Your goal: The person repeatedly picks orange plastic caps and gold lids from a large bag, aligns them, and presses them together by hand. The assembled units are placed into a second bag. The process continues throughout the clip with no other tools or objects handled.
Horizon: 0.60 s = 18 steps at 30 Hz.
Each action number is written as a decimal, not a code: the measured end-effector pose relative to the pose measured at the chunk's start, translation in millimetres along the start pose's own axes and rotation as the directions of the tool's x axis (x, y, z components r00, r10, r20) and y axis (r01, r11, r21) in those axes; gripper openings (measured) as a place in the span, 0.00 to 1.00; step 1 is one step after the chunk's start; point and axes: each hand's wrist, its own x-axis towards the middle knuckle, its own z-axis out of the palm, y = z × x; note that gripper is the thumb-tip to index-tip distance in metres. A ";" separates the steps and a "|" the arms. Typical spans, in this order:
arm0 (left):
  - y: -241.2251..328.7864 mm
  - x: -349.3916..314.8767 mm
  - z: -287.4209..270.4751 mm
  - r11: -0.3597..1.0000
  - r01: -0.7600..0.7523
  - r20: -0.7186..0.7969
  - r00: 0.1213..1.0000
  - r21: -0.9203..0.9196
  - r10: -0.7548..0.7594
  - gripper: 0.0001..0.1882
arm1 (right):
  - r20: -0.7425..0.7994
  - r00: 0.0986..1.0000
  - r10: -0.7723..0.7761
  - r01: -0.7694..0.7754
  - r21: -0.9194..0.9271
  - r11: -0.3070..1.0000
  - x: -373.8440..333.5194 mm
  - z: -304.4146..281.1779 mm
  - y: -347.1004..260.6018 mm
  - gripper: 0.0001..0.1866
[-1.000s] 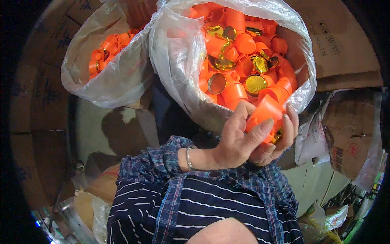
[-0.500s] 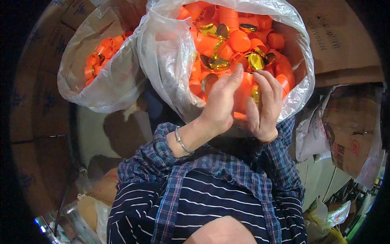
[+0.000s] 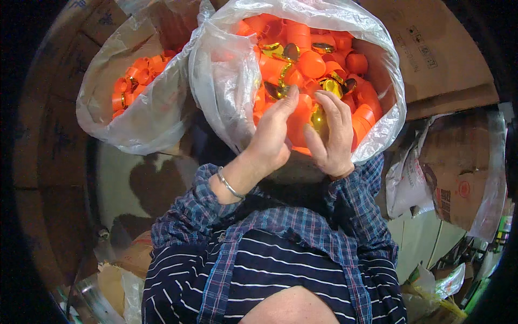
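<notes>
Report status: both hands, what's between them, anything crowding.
Left hand and right hand at large plastic bag; grips unclear. Orange piece and gold disc between them. Heaped orange pieces crowd just beyond.

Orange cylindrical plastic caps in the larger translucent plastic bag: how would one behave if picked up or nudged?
The orange cylindrical plastic caps show hollow open ends, so one is probably light. Their curved sides suggest rolling when nudged. Their smooth-looking surfaces may feel slightly slippery.
</notes>
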 end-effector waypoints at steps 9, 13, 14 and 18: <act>-19.3 -15.4 11.3 0.929 -0.238 -0.013 0.968 0.284 0.252 0.16 | -0.216 0.897 0.387 -0.321 0.285 0.903 -5.1 11.5 -13.3 0.18; -4.7 -11.1 11.8 1.000 0.029 -0.015 0.999 -0.002 -0.029 0.18 | -0.173 0.984 0.031 -0.034 -0.013 0.999 -8.6 4.0 -9.1 0.19; -7.6 -15.9 13.3 0.955 -0.067 -0.078 0.993 0.290 0.094 0.15 | -0.160 0.953 0.258 -0.229 0.182 0.956 -9.8 5.5 -9.7 0.19; -32.9 -36.7 20.5 0.563 -0.681 0.336 0.726 0.468 0.600 0.15 | -0.119 0.785 0.609 -0.442 0.580 0.684 -12.5 14.5 -12.6 0.17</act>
